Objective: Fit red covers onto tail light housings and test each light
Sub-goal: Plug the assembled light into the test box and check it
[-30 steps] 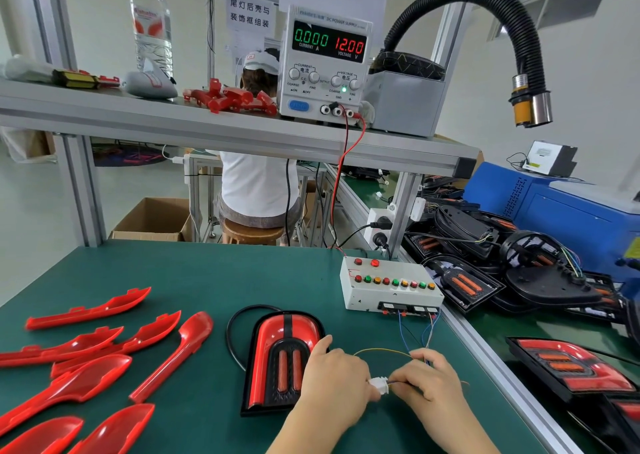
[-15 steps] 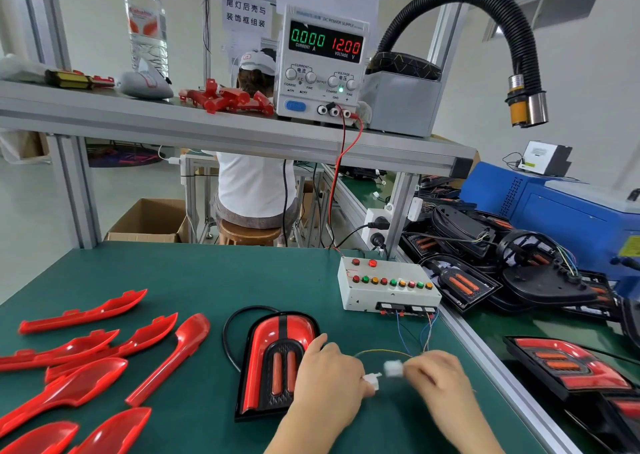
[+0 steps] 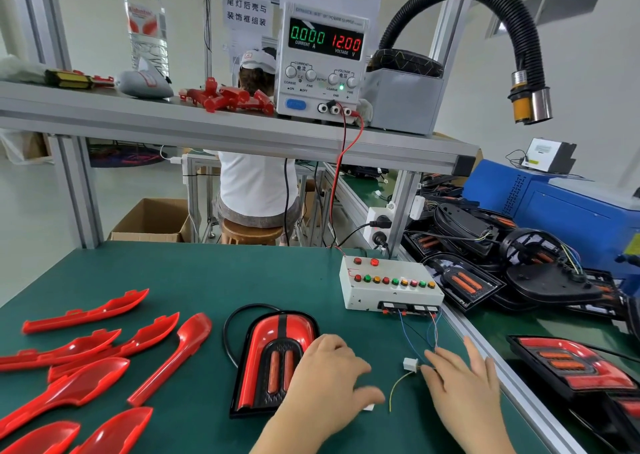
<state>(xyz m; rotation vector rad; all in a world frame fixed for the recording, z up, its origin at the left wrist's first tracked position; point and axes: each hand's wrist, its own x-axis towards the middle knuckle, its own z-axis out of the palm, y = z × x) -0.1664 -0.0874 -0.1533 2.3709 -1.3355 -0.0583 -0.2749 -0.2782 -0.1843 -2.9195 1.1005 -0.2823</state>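
A tail light [image 3: 273, 349] with its red cover fitted lies flat on the green mat [image 3: 207, 280], unlit, its black cable looping behind it. My left hand [image 3: 325, 381] rests on its right edge with relaxed fingers, the thumb stretched out over a small white plug [image 3: 369, 408]. My right hand [image 3: 464, 384] hovers with fingers spread and holds nothing. The tester's white connector [image 3: 410, 363] lies loose on the mat by its index fingertip. Thin wires run from it to the white test box [image 3: 388, 287]. Several loose red covers [image 3: 166, 360] lie at the left.
The power supply [image 3: 322, 62] on the shelf reads 0.000 A and 12.00 V. Black housings [image 3: 519, 266] are piled at the right beside a blue machine [image 3: 571, 204], with covered tail lights [image 3: 568, 363] nearer me. A black hose [image 3: 526, 100] hangs overhead. A person [image 3: 256, 183] sits behind the bench.
The two white connectors, joined a second ago, have been pulled apart. My right hand has let go of the tester's connector and opened. My left hand has lowered onto the tail light's edge.
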